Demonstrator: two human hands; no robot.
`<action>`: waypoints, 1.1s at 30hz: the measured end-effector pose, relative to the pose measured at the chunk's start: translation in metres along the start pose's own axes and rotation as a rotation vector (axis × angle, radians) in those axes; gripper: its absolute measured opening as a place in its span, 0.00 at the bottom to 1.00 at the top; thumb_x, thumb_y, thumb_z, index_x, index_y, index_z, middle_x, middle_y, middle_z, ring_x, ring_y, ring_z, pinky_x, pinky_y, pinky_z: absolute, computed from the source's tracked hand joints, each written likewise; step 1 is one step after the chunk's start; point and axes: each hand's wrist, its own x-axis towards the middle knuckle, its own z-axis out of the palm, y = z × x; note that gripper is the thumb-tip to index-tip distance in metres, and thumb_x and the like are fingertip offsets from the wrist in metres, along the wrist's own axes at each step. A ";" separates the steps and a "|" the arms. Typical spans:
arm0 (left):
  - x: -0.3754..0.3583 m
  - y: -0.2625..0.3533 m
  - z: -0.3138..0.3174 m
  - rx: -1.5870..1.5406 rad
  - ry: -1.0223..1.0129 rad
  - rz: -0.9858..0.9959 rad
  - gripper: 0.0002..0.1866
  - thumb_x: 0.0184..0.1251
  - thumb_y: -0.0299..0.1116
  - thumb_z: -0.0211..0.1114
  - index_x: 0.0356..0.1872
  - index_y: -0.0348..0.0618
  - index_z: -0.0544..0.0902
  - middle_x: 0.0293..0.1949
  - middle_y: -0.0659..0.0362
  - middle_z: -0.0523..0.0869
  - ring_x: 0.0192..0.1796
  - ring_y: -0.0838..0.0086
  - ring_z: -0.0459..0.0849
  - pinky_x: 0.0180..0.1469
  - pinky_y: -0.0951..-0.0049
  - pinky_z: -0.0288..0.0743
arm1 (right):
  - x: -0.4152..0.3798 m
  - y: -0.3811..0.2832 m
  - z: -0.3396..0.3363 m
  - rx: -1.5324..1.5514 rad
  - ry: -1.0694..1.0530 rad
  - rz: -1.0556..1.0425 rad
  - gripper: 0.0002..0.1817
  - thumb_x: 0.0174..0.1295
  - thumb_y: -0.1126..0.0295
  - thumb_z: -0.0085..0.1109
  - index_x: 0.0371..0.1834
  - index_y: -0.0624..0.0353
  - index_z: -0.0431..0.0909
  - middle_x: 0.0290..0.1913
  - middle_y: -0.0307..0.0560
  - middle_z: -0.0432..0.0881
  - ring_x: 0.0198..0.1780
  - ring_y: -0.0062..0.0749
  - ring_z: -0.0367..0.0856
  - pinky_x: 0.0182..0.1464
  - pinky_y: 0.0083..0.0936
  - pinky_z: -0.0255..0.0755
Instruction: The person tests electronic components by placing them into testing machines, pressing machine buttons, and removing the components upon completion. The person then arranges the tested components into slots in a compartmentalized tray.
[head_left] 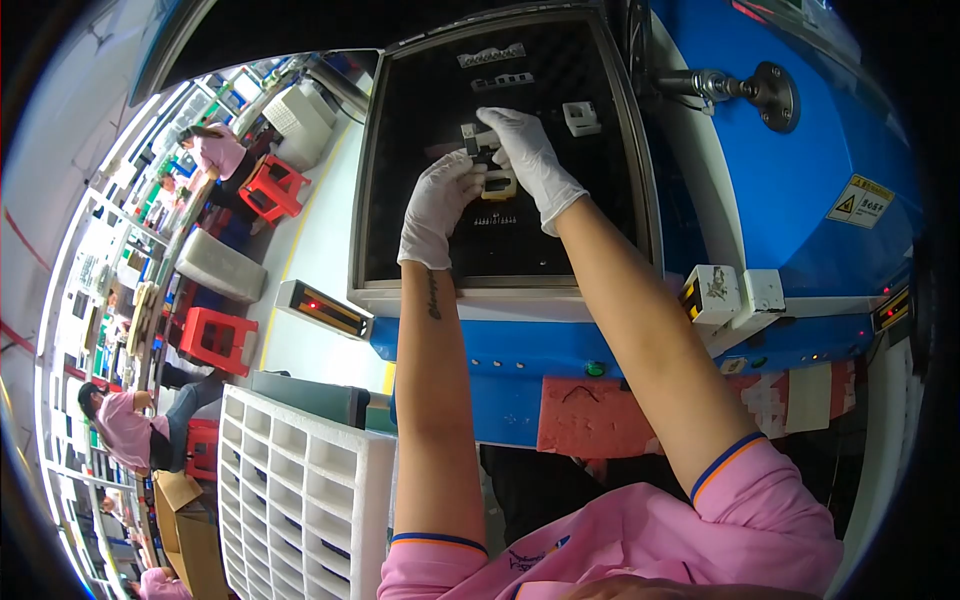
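Note:
Both hands wear white gloves and meet over the black bed of a framed machine tray (400, 230). My left hand (440, 200) has its fingers closed at a small light-coloured part (478, 141). From the other side my right hand (525, 155) grips the same part, fingers bent round its edge. Just below them a cream block with a dark opening (499, 186) lies on the bed, above a row of tiny pieces (495, 221). To the right sits a white square block (581, 118). Two slim metal strips (491, 56) (503, 82) lie farther back.
The blue machine body (780, 180) with a metal joint (770, 97) stands at the right. A white foam grid tray (300, 480) is at lower left, red padding (600, 418) in front. Co-workers in pink (218, 152) (127, 428) sit near red stools (275, 188) on the left.

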 end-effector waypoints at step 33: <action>-0.004 0.006 0.019 0.170 0.097 -0.031 0.36 0.59 0.69 0.51 0.38 0.38 0.79 0.25 0.58 0.80 0.26 0.79 0.72 0.31 0.80 0.66 | 0.023 0.020 -0.006 -0.100 -0.135 -0.133 0.17 0.56 0.72 0.56 0.50 0.54 0.80 0.33 0.46 0.84 0.33 0.28 0.81 0.38 0.24 0.75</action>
